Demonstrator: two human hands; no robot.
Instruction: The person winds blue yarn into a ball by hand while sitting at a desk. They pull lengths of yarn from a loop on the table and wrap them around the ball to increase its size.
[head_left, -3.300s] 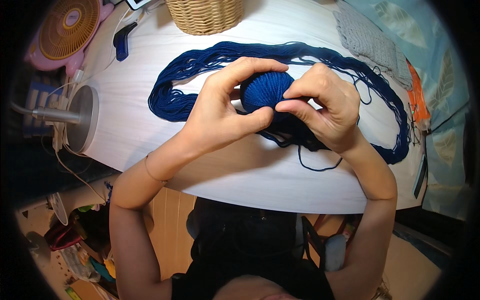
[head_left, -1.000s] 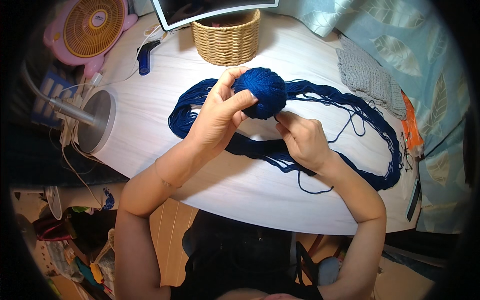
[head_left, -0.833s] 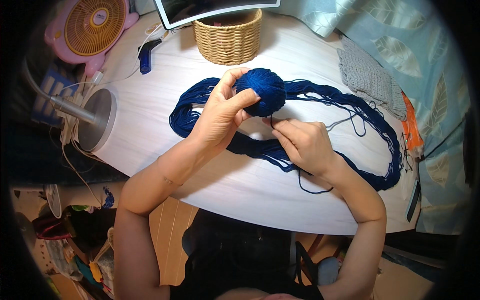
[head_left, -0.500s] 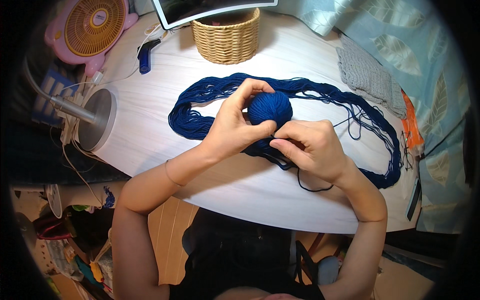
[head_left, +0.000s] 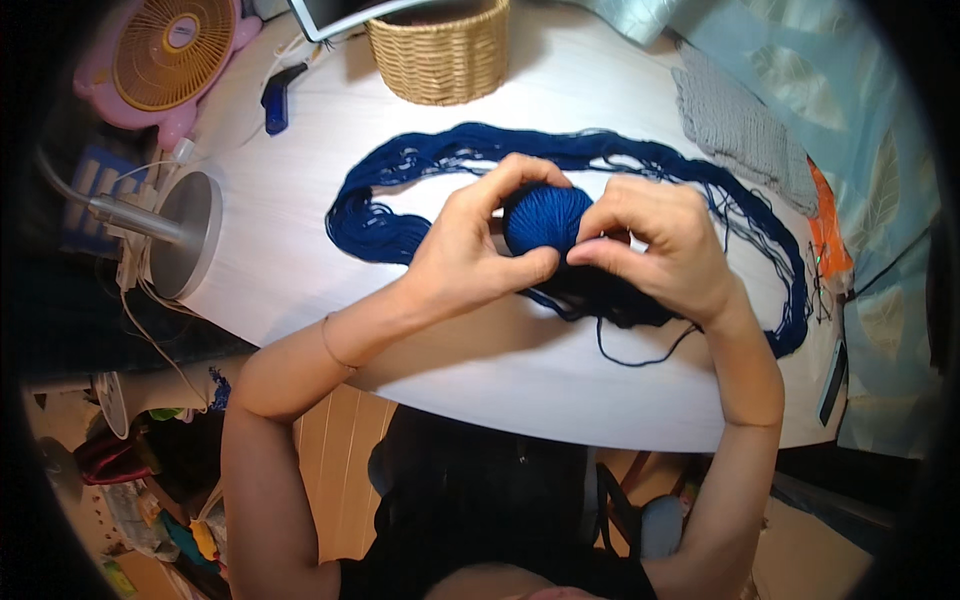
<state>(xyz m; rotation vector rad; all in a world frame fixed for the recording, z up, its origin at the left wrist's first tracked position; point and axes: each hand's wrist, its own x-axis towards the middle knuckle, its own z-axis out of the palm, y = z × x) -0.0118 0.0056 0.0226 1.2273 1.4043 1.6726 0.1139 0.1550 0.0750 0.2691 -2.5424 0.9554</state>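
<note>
A round ball of blue yarn (head_left: 543, 218) is held above the table by my left hand (head_left: 480, 230), its thumb at the lower side and its fingers curled over the top. My right hand (head_left: 655, 240) is closed in a pinch against the ball's right side; the strand between its fingertips is mostly hidden. Beneath both hands lies a long looped skein of dark blue yarn (head_left: 385, 235), spread in a wide oval. One loose strand curls out from the skein toward the table's front edge.
A wicker basket (head_left: 440, 55) stands at the back, by a white-framed screen (head_left: 340, 18). A pink fan (head_left: 170, 60), a blue-black handheld tool (head_left: 277, 105) and a lamp base (head_left: 190, 235) are on the left. Grey knitting (head_left: 745, 130), an orange packet (head_left: 828, 235) and a phone (head_left: 832, 385) lie right.
My right hand has moved up and slightly right, from below the ball to its right side. My left hand still holds the ball. The whole view has shifted slightly.
</note>
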